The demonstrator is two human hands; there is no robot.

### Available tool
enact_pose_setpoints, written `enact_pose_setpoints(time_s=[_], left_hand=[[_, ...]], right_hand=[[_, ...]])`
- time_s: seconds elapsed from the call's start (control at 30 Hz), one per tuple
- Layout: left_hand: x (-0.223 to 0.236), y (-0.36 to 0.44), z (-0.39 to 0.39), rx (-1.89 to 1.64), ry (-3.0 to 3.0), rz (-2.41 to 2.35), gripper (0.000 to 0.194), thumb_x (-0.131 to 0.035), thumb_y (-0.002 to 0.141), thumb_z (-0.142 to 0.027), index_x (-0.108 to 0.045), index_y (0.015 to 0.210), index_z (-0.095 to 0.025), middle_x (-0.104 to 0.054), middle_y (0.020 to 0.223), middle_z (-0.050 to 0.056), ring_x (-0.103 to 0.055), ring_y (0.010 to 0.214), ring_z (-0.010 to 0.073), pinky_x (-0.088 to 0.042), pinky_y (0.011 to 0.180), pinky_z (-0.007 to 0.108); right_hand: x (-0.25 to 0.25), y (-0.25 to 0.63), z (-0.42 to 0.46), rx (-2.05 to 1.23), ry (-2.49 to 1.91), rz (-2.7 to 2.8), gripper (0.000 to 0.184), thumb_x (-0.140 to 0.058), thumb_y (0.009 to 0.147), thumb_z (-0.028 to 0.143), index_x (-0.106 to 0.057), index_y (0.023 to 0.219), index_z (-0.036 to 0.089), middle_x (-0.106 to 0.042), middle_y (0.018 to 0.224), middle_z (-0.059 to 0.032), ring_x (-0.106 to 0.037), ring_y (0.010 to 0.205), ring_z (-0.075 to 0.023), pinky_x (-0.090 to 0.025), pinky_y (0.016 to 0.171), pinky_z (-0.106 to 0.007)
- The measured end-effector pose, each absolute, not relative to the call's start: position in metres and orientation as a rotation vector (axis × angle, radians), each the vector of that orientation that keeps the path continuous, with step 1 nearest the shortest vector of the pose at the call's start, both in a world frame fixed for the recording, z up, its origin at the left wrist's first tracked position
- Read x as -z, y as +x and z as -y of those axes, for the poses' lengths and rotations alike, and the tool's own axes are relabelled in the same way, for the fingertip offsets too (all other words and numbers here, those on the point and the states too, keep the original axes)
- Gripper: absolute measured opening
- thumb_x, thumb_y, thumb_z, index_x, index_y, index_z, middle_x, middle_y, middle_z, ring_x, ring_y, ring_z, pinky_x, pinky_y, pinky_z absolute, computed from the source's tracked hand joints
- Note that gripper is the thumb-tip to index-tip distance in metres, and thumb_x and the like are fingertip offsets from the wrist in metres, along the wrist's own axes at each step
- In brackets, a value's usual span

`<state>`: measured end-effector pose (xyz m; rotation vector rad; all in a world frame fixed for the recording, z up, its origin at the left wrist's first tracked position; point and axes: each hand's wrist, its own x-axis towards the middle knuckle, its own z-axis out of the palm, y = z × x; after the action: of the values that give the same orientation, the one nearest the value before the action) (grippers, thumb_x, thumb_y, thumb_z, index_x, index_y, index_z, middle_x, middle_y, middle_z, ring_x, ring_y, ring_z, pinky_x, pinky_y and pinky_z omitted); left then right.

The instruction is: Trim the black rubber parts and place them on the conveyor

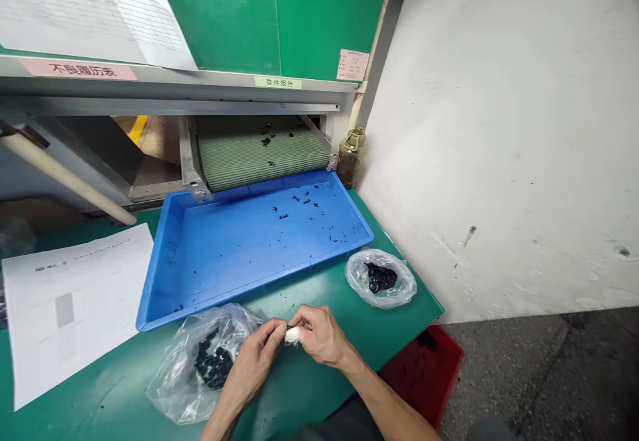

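My left hand (257,354) and my right hand (322,338) meet over the green table, fingertips pinched together. Between them a small black part (288,327) shows only as a dark sliver; the fingers hide its shape. A white wrap (292,335) covers the tip of my right thumb. Just left of my left hand lies an open clear plastic bag (174,388) with a heap of small black parts (214,364) inside. Farther off to the right, a second clear bag (407,289) holds black pieces (382,277).
A blue tray (224,241) with scattered black bits lies below a green ribbed conveyor belt (259,158). Printed paper (74,314) rests at left. A bottle (350,158) stands by the white wall (499,128). Below the table's right edge is a red bin (449,361).
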<state>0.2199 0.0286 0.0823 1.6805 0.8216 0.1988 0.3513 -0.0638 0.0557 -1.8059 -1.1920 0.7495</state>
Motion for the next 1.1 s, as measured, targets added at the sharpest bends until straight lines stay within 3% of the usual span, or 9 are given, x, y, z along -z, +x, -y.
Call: enact_pose_setpoints(time_s=[0.2, 0.4, 0.6, 0.67, 0.87, 1.0, 1.1], left_hand=[[-0.071, 0.232, -0.027, -0.203, 1.592, -0.855, 0.041, -0.049, 0.080, -0.060, -0.059, 0.073, -0.021, -0.037, 0.053, -0.005, -0.034, 0.053, 0.0146, -0.029, 0.051, 0.024], [-0.062, 0.238, -0.026, -0.316, 1.678, -0.900, 0.034, -0.051, 0.083, -0.051, -0.060, 0.072, -0.020, -0.051, 0.063, -0.002, -0.045, 0.062, 0.0178, -0.036, 0.060, 0.025], [-0.064, 0.235, -0.025, -0.348, 1.624, -0.960, 0.030, -0.051, 0.084, -0.047, -0.062, 0.076, -0.021, -0.053, 0.064, -0.001, -0.046, 0.060, 0.0171, -0.035, 0.059, 0.025], [-0.065, 0.236, -0.024, -0.350, 1.617, -0.960, 0.029, -0.050, 0.085, -0.046, -0.062, 0.078, -0.020, -0.055, 0.066, -0.001, -0.047, 0.061, 0.0170, -0.035, 0.059, 0.025], [-0.068, 0.240, -0.022, -0.313, 1.646, -0.955, 0.034, -0.047, 0.086, -0.049, -0.063, 0.081, -0.020, -0.060, 0.071, 0.000, -0.050, 0.064, 0.0182, -0.035, 0.059, 0.025], [-0.068, 0.246, -0.017, -0.290, 1.601, -0.892, 0.036, -0.050, 0.084, -0.051, -0.066, 0.085, -0.019, -0.059, 0.068, 0.000, -0.049, 0.062, 0.0182, -0.034, 0.057, 0.026], [-0.065, 0.249, -0.013, -0.297, 1.458, -0.855, 0.036, -0.055, 0.082, -0.051, -0.067, 0.093, -0.019, -0.057, 0.066, -0.001, -0.047, 0.061, 0.0166, -0.035, 0.058, 0.026]], right_hand=[[-0.052, 0.354, 0.058, -0.662, -1.860, 1.154, 0.020, -0.045, 0.077, 0.008, -0.059, 0.080, 0.022, -0.064, 0.068, 0.0025, -0.058, 0.062, -0.0127, -0.040, 0.058, -0.020], [-0.050, 0.366, 0.059, -0.658, -1.879, 1.132, 0.036, -0.041, 0.074, 0.002, -0.060, 0.097, 0.023, -0.064, 0.069, 0.0020, -0.059, 0.062, -0.0146, -0.041, 0.059, -0.021], [-0.041, 0.380, 0.065, -0.703, -1.771, 1.169, 0.048, -0.038, 0.067, -0.003, -0.063, 0.100, 0.021, -0.065, 0.103, -0.0037, -0.060, 0.096, -0.0164, -0.043, 0.086, -0.026], [-0.041, 0.381, 0.067, -0.703, -1.764, 1.151, 0.052, -0.037, 0.068, -0.003, -0.062, 0.106, 0.022, -0.065, 0.107, -0.0040, -0.059, 0.100, -0.0166, -0.042, 0.090, -0.028], [-0.041, 0.378, 0.073, -0.748, -1.793, 1.051, 0.038, -0.038, 0.081, 0.007, -0.060, 0.109, 0.021, -0.069, 0.072, 0.0006, -0.063, 0.066, -0.0152, -0.045, 0.064, -0.024], [-0.048, 0.373, 0.073, -0.767, -1.760, 1.073, 0.026, -0.045, 0.080, 0.011, -0.064, 0.095, 0.021, -0.070, 0.077, 0.0012, -0.061, 0.065, -0.0129, -0.043, 0.058, -0.020], [-0.059, 0.379, 0.080, -0.711, -1.793, 1.062, 0.027, -0.044, 0.078, 0.009, -0.065, 0.091, 0.021, -0.068, 0.076, 0.0015, -0.059, 0.065, -0.0127, -0.042, 0.058, -0.021]])
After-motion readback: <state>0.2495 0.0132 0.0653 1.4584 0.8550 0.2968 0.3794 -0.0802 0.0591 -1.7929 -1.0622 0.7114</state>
